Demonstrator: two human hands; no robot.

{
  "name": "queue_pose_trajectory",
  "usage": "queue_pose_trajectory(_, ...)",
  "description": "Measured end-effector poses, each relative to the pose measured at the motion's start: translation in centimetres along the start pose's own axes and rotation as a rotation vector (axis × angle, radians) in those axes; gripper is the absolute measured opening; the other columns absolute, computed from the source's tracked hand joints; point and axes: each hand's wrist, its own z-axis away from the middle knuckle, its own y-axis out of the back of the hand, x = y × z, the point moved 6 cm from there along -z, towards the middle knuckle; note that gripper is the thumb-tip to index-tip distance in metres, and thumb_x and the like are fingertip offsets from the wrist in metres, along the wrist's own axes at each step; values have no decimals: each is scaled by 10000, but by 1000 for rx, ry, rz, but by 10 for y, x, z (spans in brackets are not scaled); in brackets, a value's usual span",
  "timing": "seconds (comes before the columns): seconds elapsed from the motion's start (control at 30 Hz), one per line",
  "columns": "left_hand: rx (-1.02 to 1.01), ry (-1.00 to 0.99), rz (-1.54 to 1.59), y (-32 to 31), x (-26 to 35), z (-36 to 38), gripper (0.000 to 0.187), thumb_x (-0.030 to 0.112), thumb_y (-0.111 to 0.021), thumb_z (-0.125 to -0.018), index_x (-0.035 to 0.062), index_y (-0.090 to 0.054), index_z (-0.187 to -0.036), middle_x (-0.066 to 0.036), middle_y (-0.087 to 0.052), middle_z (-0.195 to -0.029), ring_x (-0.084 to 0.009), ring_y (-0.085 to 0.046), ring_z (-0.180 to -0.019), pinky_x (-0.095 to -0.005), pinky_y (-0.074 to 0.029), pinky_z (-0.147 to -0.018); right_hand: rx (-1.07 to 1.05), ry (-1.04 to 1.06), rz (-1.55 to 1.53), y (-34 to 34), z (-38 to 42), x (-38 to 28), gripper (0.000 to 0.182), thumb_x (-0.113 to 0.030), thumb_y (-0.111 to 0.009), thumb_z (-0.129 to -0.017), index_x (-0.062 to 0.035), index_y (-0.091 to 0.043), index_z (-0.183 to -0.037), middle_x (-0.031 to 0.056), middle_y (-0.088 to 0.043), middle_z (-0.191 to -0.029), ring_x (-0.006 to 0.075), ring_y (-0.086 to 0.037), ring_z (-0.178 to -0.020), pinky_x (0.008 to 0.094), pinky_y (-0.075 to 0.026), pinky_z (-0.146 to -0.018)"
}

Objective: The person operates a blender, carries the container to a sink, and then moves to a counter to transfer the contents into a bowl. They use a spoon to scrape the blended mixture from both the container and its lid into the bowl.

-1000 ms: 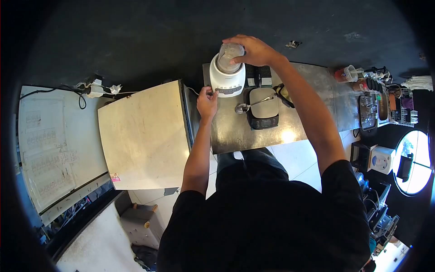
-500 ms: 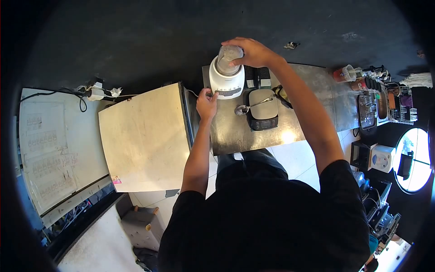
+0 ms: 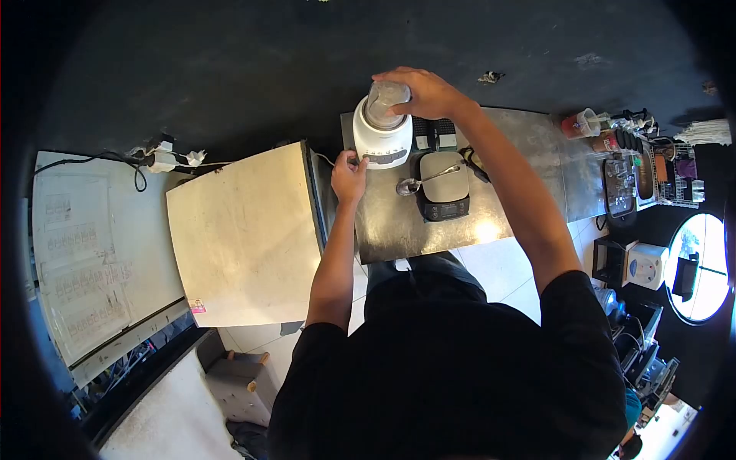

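Note:
A white blender base [image 3: 382, 144] stands at the back left of the metal counter, with a clear blender jar [image 3: 386, 100] seated on it. My right hand [image 3: 426, 93] is wrapped over the top and right side of the jar. Low on the base's left front, my left hand [image 3: 349, 179] has its fingers curled at the edge and its thumb beside the button panel. To the right lies a spoon [image 3: 428, 180], its handle across a kitchen scale [image 3: 445, 186]. The jar's contents are hard to make out.
The steel counter [image 3: 383, 230] runs rightward to a tray of glasses [image 3: 619, 188] and a dish rack [image 3: 682, 176]. A large pale-topped cabinet [image 3: 245, 238] borders it on the left. A power cord and plugs [image 3: 162, 159] hang at the dark wall.
Both hands keep their places on the blender. The whole view has shifted very slightly; nothing else has visibly moved.

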Motion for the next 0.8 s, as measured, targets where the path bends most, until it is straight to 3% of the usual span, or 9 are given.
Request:
queue_pose_trajectory(0.2,-26,88,12,1,0,1,346,247,-812,-777,75,-642,-1024,-58,-690,-875,-197,-650,-707,-365,-523,-674,-10,20,-64,-4,-8,6,714,-345,-829,-740,-218,-552,-1385,71,-590,-1351,304,-536,-1267,425,-409,-1093)
queue_pose_trajectory(0.27,-34,85,-8,2,1,0,348,248,-813,-776,76,-642,-1025,-58,-690,-874,-198,-650,-705,-365,-524,-672,0,-21,50,-2,-8,5,755,-375,-844,-708,-268,-546,-1393,120,-556,-1384,318,-494,-1312,435,-388,-1116)
queue_pose_trajectory(0.4,-18,62,-34,3,3,-1,353,248,-816,-772,79,-641,-1028,-60,-686,-853,-203,-651,-701,-370,-523,-667,-18,-29,-10,-1,-9,6,762,-375,-850,-698,-258,-551,-1389,123,-572,-1369,324,-496,-1311,426,-371,-1132)
queue_pose_trajectory(0.5,-34,79,-14,2,1,0,365,256,-816,-772,83,-642,-1042,-65,-680,-819,-209,-654,-700,-373,-522,-665,-55,-50,-79,0,-8,5,759,-369,-850,-694,-244,-558,-1384,122,-599,-1337,330,-508,-1299,430,-340,-1154)
queue_pose_trajectory(0.57,-24,62,-24,1,0,-3,368,261,-815,-773,85,-641,-1045,-66,-676,-801,-211,-655,-699,-373,-521,-662,6,-16,56,1,-7,1,727,-358,-846,-712,-228,-568,-1372,66,-619,-1324,286,-547,-1256,460,-266,-1188)
queue_pose_trajectory(0.67,-7,42,-26,-1,-2,0,371,271,-813,-776,88,-641,-1049,-68,-671,-777,-214,-655,-692,-374,-520,-659,12,14,-21,1,-6,4,725,-357,-845,-714,-229,-566,-1371,66,-611,-1341,278,-551,-1260,499,-207,-1212)
queue_pose_trajectory(0.8,-30,102,-68,3,3,0,369,275,-812,-778,90,-640,-1046,-73,-667,-757,-216,-654,-681,-374,-520,-656,8,-1,8,-4,-7,5,728,-358,-844,-716,-232,-562,-1376,66,-606,-1352,271,-534,-1284,517,-189,-1216)
